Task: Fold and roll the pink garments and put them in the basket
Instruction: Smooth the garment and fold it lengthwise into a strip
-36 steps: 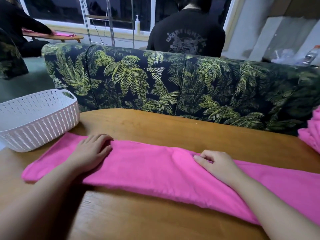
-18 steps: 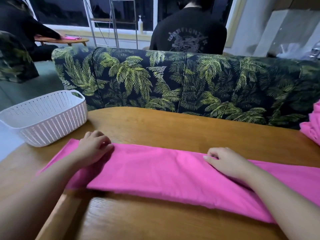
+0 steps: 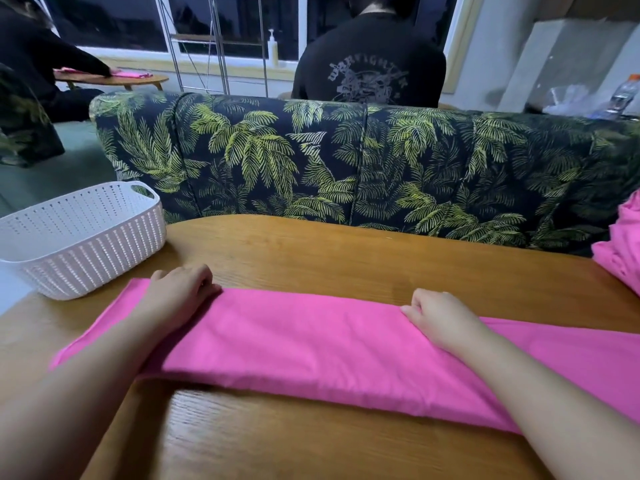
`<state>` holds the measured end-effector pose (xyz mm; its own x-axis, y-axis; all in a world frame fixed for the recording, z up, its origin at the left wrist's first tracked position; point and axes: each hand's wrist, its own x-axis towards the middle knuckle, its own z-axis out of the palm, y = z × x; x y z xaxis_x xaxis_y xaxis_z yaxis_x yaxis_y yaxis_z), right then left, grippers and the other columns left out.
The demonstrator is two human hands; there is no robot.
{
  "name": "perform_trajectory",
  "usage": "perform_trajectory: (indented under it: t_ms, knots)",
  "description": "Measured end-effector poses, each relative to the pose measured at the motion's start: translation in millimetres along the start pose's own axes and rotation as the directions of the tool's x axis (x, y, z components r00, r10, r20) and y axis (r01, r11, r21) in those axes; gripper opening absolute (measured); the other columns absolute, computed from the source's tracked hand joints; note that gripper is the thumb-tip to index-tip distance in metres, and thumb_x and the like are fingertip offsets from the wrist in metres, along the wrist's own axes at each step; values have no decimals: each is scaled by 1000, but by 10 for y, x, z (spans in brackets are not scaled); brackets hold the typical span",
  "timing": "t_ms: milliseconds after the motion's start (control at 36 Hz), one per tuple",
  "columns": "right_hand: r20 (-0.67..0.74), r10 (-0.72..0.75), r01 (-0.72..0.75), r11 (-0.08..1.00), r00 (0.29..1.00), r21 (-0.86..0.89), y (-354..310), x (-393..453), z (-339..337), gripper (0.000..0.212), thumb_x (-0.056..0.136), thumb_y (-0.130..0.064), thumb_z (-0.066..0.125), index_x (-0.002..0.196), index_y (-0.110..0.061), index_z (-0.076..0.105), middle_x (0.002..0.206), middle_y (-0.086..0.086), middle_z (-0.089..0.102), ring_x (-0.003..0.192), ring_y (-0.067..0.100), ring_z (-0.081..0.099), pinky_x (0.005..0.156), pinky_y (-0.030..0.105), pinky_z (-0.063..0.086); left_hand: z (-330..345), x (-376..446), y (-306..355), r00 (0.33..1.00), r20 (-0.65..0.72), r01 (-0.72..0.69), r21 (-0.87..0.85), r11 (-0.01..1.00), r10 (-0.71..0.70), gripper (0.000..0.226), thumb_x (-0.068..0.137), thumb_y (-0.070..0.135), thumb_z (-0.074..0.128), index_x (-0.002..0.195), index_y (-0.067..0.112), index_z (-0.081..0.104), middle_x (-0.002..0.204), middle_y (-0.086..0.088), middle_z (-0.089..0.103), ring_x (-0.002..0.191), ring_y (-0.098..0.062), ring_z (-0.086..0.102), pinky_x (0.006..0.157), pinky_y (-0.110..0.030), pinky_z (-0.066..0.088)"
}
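A pink garment (image 3: 311, 344) lies folded into a long strip across the wooden table (image 3: 346, 261), running from the left edge off to the right. My left hand (image 3: 180, 292) rests on its left part, fingers curled over the far edge of the cloth. Further right, my right hand (image 3: 440, 317) sits on the strip with its fingers tucked in a fist at the same far edge. The white perforated basket (image 3: 97, 258) stands on the table's far left corner, just beyond my left hand, and nothing shows inside it.
More pink garments (image 3: 623, 251) are heaped at the table's right edge. A palm-print sofa back (image 3: 346, 161) runs right behind the table. A person in a black shirt (image 3: 370, 64) sits beyond it, and another person works at a low table (image 3: 114, 79) far left.
Both hands have curled their fingers at the strip's far edge, where they lay flatter before. The right hand shifted a little to the right along the cloth.
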<state>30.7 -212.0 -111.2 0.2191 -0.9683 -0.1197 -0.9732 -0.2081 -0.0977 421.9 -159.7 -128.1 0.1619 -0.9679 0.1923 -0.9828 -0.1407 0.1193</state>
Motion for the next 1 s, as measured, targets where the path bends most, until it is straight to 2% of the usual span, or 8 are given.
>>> perform_trajectory:
  t_ms: [56,139,250,389,667,833,917,1000]
  knots:
    - [-41,16,-16,1000,999,-13,-48,-51,-23,25,99,-37,47,83,-18,40,103,9,64,98,29,58,70,33,37,24,-20,-30,998,-47,46,17,999,-45,28,90,46,58,96,19,54,104,-3,63,105,-27,54,86,-39,29]
    - [-223,-118,88,986,968,-141,-224,-137,-64,6,94,-19,49,99,-17,49,111,4,58,108,26,51,83,34,40,47,-60,-65,996,-58,62,9,998,-62,34,92,44,55,116,19,57,117,-2,60,114,-26,50,92,-41,29]
    - [-224,-339,327,941,913,-93,-746,-211,8,19,92,-17,46,109,-17,55,116,1,51,114,22,43,92,36,37,26,-103,-154,997,-55,51,-7,999,-51,30,97,37,48,122,24,58,123,1,59,118,-24,50,93,-41,31]
    - [-177,-451,472,876,875,104,-1356,-179,121,22,98,-21,43,115,-17,56,120,-1,52,114,18,43,100,35,37,-94,-142,-403,999,-37,15,60,998,-13,20,94,30,52,109,30,64,108,2,60,110,-24,55,87,-40,33]
    - [-179,-370,406,878,912,253,-1573,8,315,33,102,-32,39,130,-23,53,132,-6,50,125,14,39,106,33,31,-71,-75,-651,988,-151,-4,191,982,33,5,83,20,68,85,16,67,84,-8,62,84,-35,60,72,-44,43]
    - [-119,-420,437,864,899,249,-1524,-47,274,40,103,-30,34,142,-24,43,145,-7,39,135,12,28,112,31,20,-40,-57,-484,983,-182,36,309,950,22,21,64,12,82,74,9,63,78,-13,56,77,-36,55,63,-44,45]
    - [-91,-429,438,866,899,241,-1452,-96,231,43,103,-32,35,145,-25,40,150,-6,33,139,12,22,114,34,19,-100,-94,-173,990,-144,34,241,970,1,27,68,17,80,91,10,67,92,-13,61,87,-37,58,71,-46,48]
    - [-111,-406,421,880,907,219,-1314,-182,194,43,101,-31,41,144,-25,40,151,-6,30,141,11,20,116,34,19,-99,-235,211,995,-33,92,-17,996,-93,43,90,44,55,124,19,57,130,-7,54,120,-30,49,96,-43,41]
